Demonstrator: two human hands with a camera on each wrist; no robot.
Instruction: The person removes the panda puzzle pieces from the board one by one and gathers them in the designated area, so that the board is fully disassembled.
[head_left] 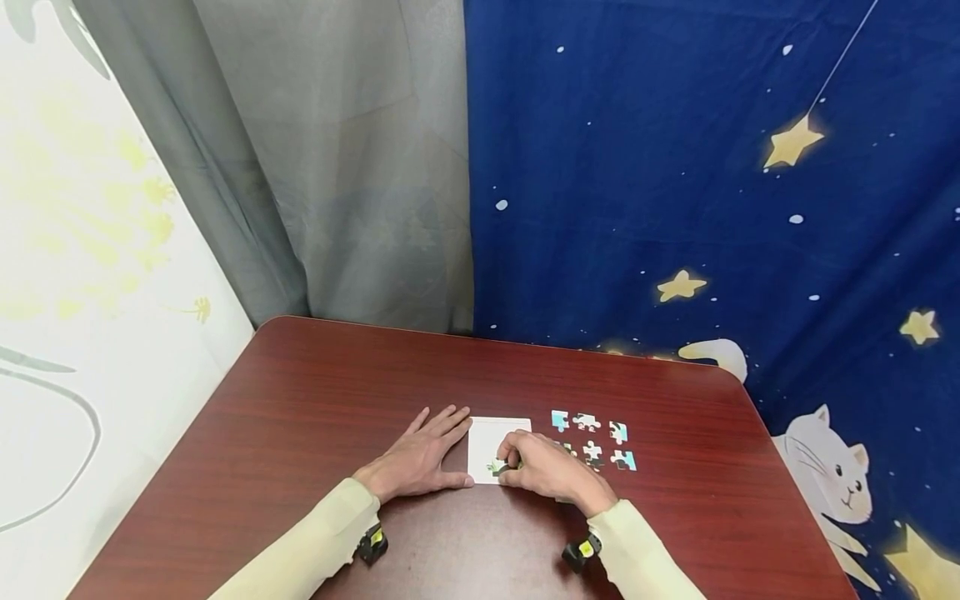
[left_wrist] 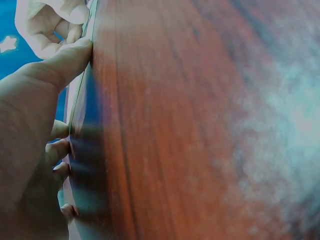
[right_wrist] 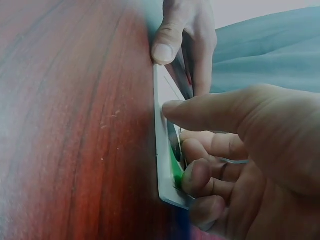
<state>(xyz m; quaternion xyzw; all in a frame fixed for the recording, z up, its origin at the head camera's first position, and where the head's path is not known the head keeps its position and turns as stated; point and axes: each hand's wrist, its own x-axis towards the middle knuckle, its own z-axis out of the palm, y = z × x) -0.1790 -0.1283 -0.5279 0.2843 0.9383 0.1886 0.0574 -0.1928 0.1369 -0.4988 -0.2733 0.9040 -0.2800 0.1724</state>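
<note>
Left hand (head_left: 420, 458) lies flat on the tabletop (head_left: 300, 417), fingers spread, thumb bracing the white puzzle board (head_left: 491, 433) so it won't slide. Right hand (head_left: 543, 471) curls onto a green piece (head_left: 497, 467) at the board's near edge. Loose pieces (head_left: 592, 437) wait just right.

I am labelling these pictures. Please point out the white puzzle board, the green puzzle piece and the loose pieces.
white puzzle board (head_left: 489, 433), head view, bare upper part.
green puzzle piece (right_wrist: 174, 167), right wrist view, green face.
loose pieces (head_left: 587, 422), head view, one piece in the back row.
</note>
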